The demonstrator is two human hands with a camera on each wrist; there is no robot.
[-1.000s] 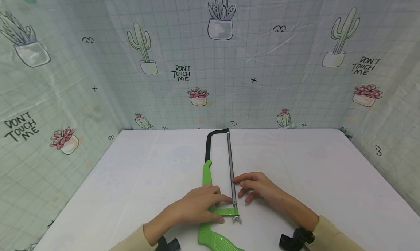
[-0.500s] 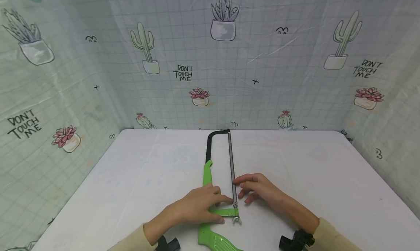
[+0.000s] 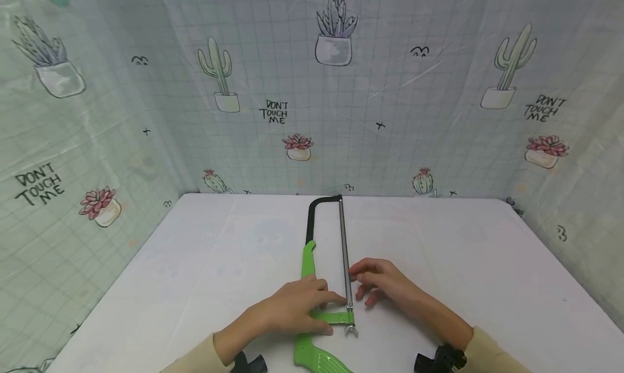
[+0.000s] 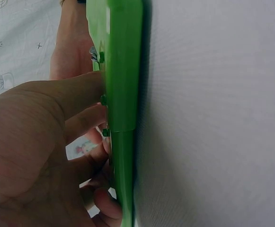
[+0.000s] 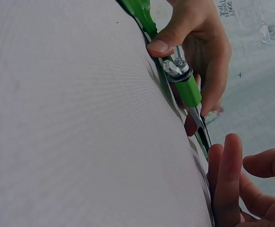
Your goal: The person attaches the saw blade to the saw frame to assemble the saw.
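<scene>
A hacksaw [image 3: 308,262] lies on the white table, its black front end pointing away and its green handle [image 3: 319,358] near me. The grey blade [image 3: 343,243] runs along its right side to a metal wing nut [image 5: 176,68] at the green crosspiece [image 3: 336,318]. Curved over the frame and crosspiece, my left hand [image 3: 294,308] holds the saw, thumb on the near side of the crosspiece and index fingertip by the blade. My right hand [image 3: 387,286] is to the right of the blade, fingers loosely bent, fingertips at or near it; contact is unclear.
Patterned sheeting [image 3: 370,91] with cactus drawings hangs behind and beside the table [image 3: 234,264]. Black wrist mounts [image 3: 441,358] sit below both forearms.
The whole scene sits slightly lower in the head view. My right fingertips have shifted slightly to the right; the left hand and hacksaw look nearly the same.
</scene>
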